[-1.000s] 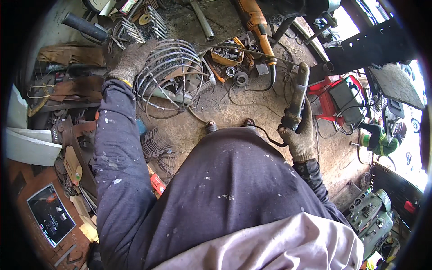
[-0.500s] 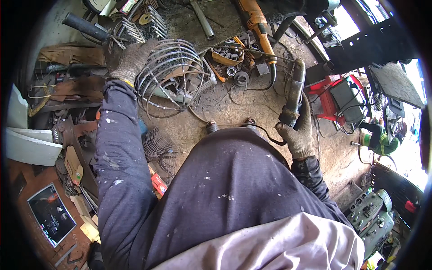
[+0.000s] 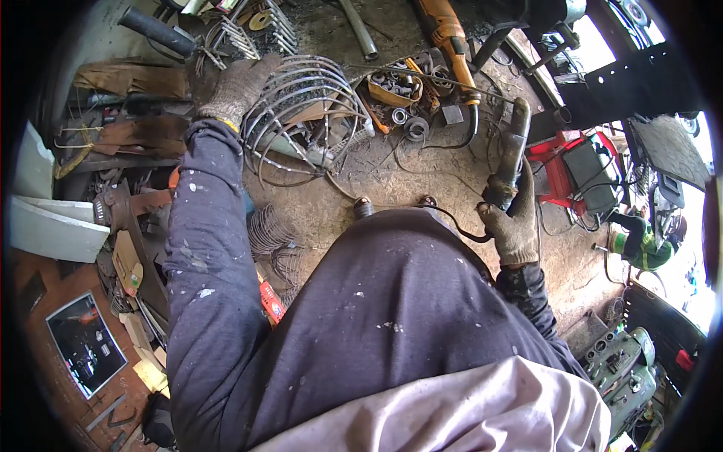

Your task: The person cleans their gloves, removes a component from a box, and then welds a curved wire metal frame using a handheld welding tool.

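Left hand (image 3: 239, 89), gloved: lay against the upper left edge of a domed wire cage (image 3: 309, 88); whether its fingers had closed on a rib could not be told. Cage: stood on the floor (image 3: 422, 177). Right hand (image 3: 514, 230), gloved: gripped an electrode holder (image 3: 512, 143), whose thin rod (image 3: 444, 79) ran leftward. Orange power tool (image 3: 449, 38): lay near a box of metal parts (image 3: 393, 89). Wire coils (image 3: 271, 230): lay left of the knees.
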A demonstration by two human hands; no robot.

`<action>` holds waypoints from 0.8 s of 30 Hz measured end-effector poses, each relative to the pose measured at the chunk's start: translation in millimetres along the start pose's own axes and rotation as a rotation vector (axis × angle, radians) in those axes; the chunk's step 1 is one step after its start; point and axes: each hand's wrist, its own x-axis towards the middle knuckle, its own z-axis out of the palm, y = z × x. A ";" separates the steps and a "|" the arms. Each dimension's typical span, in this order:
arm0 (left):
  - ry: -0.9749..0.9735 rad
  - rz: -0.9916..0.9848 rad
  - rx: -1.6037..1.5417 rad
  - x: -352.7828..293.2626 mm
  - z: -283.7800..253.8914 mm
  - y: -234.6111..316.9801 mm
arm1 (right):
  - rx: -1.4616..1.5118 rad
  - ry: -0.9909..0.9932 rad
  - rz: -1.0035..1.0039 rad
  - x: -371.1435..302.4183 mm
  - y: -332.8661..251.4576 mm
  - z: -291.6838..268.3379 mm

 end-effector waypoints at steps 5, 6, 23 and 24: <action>-0.069 0.012 -0.098 0.0 -4.0 -7.8 | -0.058 0.017 -0.043 0.2 3.8 -3.1; -0.076 0.020 -0.050 -2.2 -5.8 -6.2 | -0.049 0.016 -0.038 0.2 5.7 -1.3; -0.077 0.000 -0.297 1.5 2.7 -13.6 | 0.014 0.013 -0.045 4.3 10.1 -4.9; -0.059 0.007 -0.260 1.4 1.9 -15.7 | -0.021 0.015 -0.066 6.3 10.9 -3.8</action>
